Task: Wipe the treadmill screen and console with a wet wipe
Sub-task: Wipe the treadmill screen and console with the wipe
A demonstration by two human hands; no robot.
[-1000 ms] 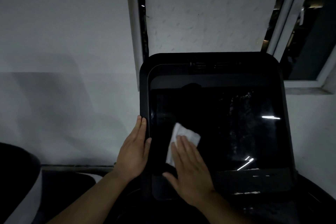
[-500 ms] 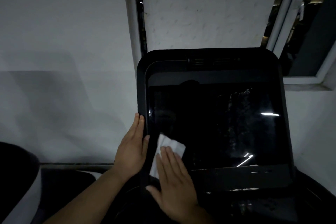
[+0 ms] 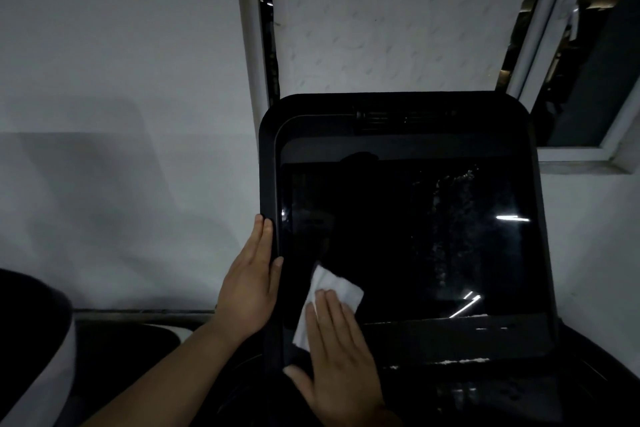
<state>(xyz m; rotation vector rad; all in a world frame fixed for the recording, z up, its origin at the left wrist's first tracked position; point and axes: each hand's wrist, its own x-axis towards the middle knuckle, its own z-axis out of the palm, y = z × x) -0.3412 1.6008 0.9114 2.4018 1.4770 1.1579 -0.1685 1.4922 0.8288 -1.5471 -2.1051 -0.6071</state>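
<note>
The treadmill's black screen sits in a wide dark console frame, tilted toward me. A white wet wipe lies flat on the screen's lower left corner, pressed down by the flat fingers of my right hand. My left hand grips the frame's left edge, fingers behind it and thumb on the front. Streaky wet marks show on the screen's right half.
A white wall fills the left side. Behind the console stands a window with a frosted pane and an open sash at the right. A dark rounded object sits at the lower left. The lower console deck is dusty.
My right hand slid the wipe left and down toward the screen's lower left corner, then shifted it slightly right and up again. My left hand stayed on the frame's edge.
</note>
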